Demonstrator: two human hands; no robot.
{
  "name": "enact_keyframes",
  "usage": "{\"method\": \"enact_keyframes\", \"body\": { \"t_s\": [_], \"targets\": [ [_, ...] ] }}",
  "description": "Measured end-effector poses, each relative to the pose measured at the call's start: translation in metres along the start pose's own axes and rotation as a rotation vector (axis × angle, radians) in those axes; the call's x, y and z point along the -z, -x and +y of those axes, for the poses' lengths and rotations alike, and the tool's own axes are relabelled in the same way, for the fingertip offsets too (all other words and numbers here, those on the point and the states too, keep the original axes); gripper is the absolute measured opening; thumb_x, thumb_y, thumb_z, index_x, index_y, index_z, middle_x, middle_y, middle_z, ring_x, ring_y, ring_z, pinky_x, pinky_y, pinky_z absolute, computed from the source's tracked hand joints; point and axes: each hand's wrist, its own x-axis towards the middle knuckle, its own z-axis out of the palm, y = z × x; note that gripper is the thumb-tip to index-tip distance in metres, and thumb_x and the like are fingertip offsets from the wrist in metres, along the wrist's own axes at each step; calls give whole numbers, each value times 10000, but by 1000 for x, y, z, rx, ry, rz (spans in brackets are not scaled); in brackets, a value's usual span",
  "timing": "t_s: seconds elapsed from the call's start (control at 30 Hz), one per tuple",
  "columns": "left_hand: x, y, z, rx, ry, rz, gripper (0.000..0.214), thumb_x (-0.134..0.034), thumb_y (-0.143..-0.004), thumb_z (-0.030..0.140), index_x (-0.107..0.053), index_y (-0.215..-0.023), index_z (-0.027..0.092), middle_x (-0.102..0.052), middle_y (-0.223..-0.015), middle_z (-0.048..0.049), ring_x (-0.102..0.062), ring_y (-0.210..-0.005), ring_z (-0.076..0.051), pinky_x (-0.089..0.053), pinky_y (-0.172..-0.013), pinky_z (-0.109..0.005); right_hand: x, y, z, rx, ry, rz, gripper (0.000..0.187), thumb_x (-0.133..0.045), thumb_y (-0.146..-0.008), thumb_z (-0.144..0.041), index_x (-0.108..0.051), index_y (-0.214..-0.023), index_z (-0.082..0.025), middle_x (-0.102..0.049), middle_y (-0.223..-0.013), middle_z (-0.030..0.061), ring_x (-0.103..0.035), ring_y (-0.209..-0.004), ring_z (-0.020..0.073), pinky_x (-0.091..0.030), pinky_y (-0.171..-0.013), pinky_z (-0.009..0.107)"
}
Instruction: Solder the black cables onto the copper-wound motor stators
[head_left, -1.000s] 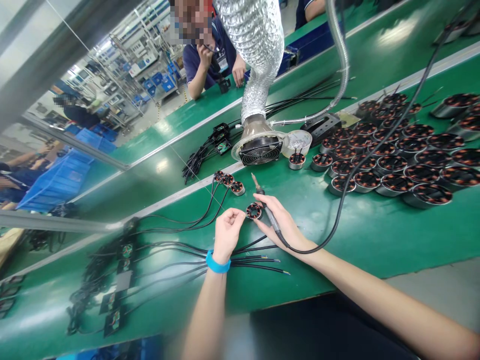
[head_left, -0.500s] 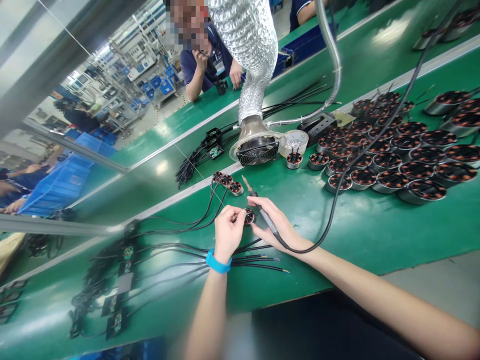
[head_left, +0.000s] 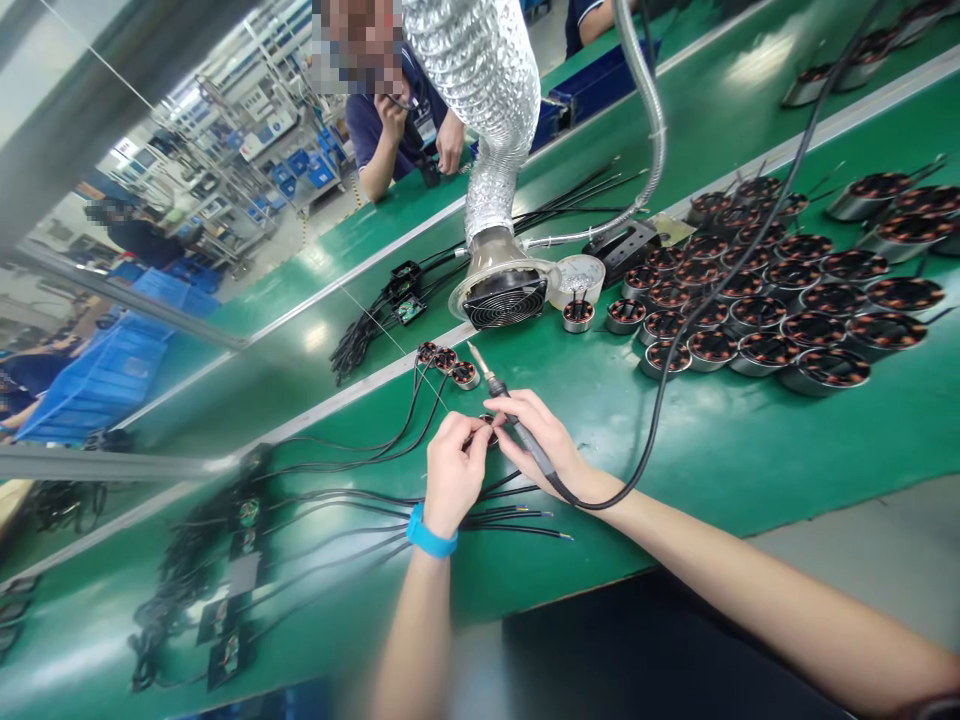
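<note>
Left hand (head_left: 448, 470): fingers (head_left: 466, 438) pinched closed on a small stator (head_left: 489, 431), which is mostly hidden between the two hands, low over the counter (head_left: 712, 450). Right hand (head_left: 547, 445): fingers wrapped around the soldering iron (head_left: 501, 395) pen-style, tip angled up and away; its fingertips meet the stator. Loose black wires (head_left: 517, 520) lie just below the hands. Three wired stators (head_left: 446, 360) sit near the iron's tip, with the extraction fan (head_left: 504, 298) beyond.

Head view: looks forward-down, close over green bench (head_left: 750, 450), tilted.
</note>
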Motion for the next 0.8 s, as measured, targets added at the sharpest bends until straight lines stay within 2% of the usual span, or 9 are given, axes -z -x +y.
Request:
{"method": "enact_keyframes", "body": {
  "t_s": [0.17, 0.37, 0.5, 0.6, 0.7, 0.8],
  "targets": [
    [0, 1, 1, 23, -9, 9, 186, -549, -965, 233, -650, -819, 180, -574, -796, -17, -534, -748, -141, -396, -682, -259, 1, 0, 2, 27, 36, 14, 397, -535, -936, -84, -526, -1300, -242, -543, -1082, 79, -615, -906, 166, -558, -825, 312],
    [-4, -1, -1, 115, 35, 76, 190, -586, -924, 234, -624, -748, 176, -543, -724, 3, -513, -675, -122, -385, -627, -238, -3, 5, 7, 57, 97, 2, 391, -509, -951, -84, -536, -1312, -233, -563, -1125, 98, -632, -957, 178, -561, -827, 302],
    [-4, -4, -3, 145, 62, 98, 185, -599, -908, 244, -635, -740, 176, -563, -730, 0, -538, -686, -123, -407, -638, -235, 0, 3, 3, 37, 88, 77, 373, -520, -960, -102, -562, -1302, -243, -617, -1078, 83, -652, -925, 176, -561, -824, 309],
    [-4, -5, -3, 161, 72, 112, 184, -608, -900, 251, -642, -735, 175, -574, -734, -3, -548, -678, -123, -418, -633, -234, 7, 1, -1, 7, 117, 206, 278, -558, -955, -128, -627, -1205, -228, -689, -998, 60, -678, -879, 175, -557, -815, 312],
    [-4, -6, -2, 162, 59, 119, 192, -612, -898, 253, -646, -726, 175, -573, -729, -5, -546, -669, -123, -420, -628, -236, 15, 4, -4, -59, 124, 321, 131, -573, -948, -166, -674, -1017, -214, -724, -887, 29, -694, -756, 157, -557, -754, 295],
    [-4, -6, -1, 159, 41, 126, 194, -612, -898, 243, -645, -719, 175, -565, -726, -4, -545, -672, -124, -420, -633, -238, 20, 8, -5, -62, 74, 341, 135, -549, -946, -192, -671, -890, -208, -692, -722, -7, -663, -609, 135, -533, -644, 275]
  ]
}}
